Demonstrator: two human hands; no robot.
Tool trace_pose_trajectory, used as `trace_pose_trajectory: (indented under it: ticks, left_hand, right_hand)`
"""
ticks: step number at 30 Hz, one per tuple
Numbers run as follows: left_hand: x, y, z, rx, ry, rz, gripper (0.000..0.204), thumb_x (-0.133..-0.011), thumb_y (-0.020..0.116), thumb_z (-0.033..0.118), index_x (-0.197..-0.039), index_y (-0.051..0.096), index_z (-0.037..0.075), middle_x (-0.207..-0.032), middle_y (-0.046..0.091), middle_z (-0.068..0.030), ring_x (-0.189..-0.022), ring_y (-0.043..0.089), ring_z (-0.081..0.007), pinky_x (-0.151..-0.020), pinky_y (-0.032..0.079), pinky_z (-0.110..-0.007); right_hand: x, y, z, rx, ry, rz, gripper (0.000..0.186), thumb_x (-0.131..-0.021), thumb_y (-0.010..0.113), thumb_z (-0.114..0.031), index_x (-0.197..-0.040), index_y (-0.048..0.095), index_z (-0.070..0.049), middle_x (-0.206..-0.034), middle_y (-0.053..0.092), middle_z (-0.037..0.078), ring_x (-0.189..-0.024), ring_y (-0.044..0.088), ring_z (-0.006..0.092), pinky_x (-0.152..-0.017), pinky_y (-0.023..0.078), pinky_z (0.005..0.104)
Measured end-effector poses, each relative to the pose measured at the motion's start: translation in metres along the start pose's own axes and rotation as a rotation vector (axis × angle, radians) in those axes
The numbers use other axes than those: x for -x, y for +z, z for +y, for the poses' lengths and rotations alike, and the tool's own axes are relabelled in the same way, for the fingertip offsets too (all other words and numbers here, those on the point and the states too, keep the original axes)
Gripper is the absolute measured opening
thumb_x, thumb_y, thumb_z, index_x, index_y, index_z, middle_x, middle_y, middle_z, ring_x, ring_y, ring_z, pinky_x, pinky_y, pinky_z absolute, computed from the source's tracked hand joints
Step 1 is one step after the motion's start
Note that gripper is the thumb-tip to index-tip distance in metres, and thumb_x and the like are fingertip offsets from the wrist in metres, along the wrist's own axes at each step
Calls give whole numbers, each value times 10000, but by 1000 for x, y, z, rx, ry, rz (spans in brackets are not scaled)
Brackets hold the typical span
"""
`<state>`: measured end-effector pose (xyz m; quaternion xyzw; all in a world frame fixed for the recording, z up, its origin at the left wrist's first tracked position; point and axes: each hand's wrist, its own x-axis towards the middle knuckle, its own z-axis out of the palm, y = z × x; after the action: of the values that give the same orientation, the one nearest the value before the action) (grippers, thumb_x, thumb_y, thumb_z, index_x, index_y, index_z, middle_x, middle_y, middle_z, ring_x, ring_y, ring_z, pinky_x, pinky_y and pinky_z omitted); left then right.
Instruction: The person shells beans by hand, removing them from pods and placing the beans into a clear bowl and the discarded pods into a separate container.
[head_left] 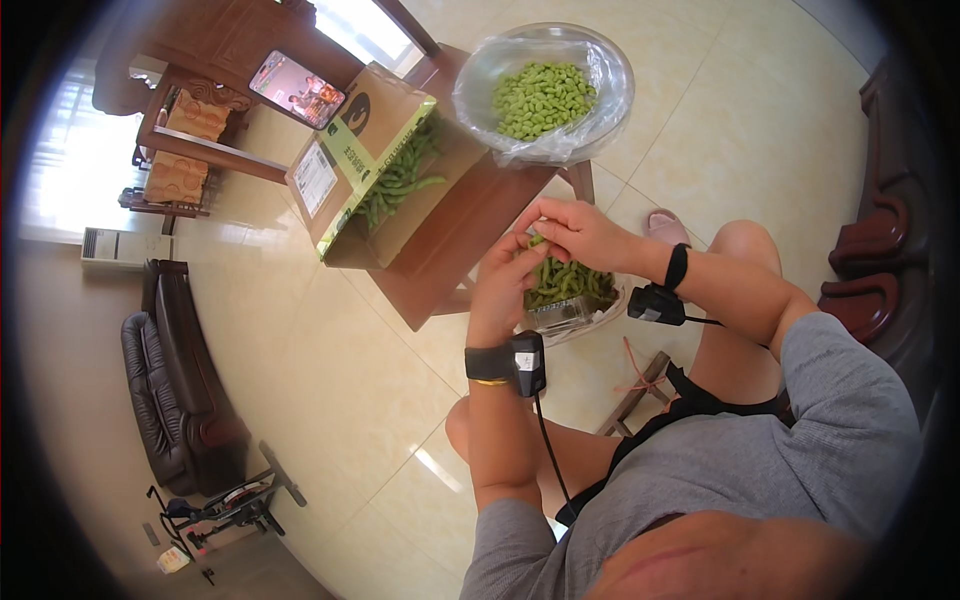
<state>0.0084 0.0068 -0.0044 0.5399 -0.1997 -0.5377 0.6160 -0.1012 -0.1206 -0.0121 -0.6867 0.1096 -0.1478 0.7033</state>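
My left hand (503,285) and my right hand (583,234) meet with closed fingers around a green bean pod (537,241), only partly visible between the fingertips. Directly beneath them, a container of green pods (568,284) sits low near the floor, partly hidden by my hands. Beyond, on a wooden bench, a wide metal basin (612,105) lined with clear plastic holds shelled green beans (545,100). To its left lies an opened cardboard box (385,130) tipped on its side, with whole green pods (400,178) at its mouth.
A phone (298,90) with a lit screen rests against the box. The brown wooden bench (425,270) stands before me on a tiled floor. A dark leather sofa (180,390) and an exercise machine (232,505) are at the left; carved dark furniture (865,260) is at the right.
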Motion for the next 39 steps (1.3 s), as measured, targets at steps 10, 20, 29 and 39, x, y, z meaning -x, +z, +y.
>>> trace_pose_trajectory:
  ticks: [10, 20, 29, 39]
  left_hand:
    - [3, -7, 2, 342, -144, -93, 168, -897, 483, 216, -954, 551, 74, -875, 562, -12, -660, 445, -85, -539, 337, -208]
    - [7, -2, 12, 305, -197, -101, 162, -880, 493, 206, -928, 561, 67, -828, 554, -6, -602, 424, -79, -506, 319, -197]
    - [5, 8, -6, -204, 59, 111, 95, -884, 522, 120, -903, 594, 60, -768, 560, 47, -616, 442, 1, -505, 316, -150]
    - [-4, 5, -20, -422, 283, 252, 79, -895, 546, 131, -906, 586, 64, -737, 542, 53, -600, 451, -20, -520, 344, -154]
  right_hand:
    - [-5, -3, -9, -73, 91, 43, 176, -944, 435, -161, -998, 555, -45, -649, 538, 16, -560, 499, 87, -523, 406, 249]
    - [-3, -7, -18, -114, 95, -76, 176, -957, 432, -164, -1017, 550, -49, -658, 511, -16, -581, 472, 51, -518, 374, 204]
    - [-8, -11, -8, -119, 248, 34, 188, -921, 554, -217, -873, 606, -43, -639, 503, -44, -527, 394, 22, -462, 296, 175]
    - [-10, -15, -4, -122, 230, 55, 151, -880, 615, -179, -871, 661, -35, -700, 572, -49, -581, 452, 15, -508, 349, 171]
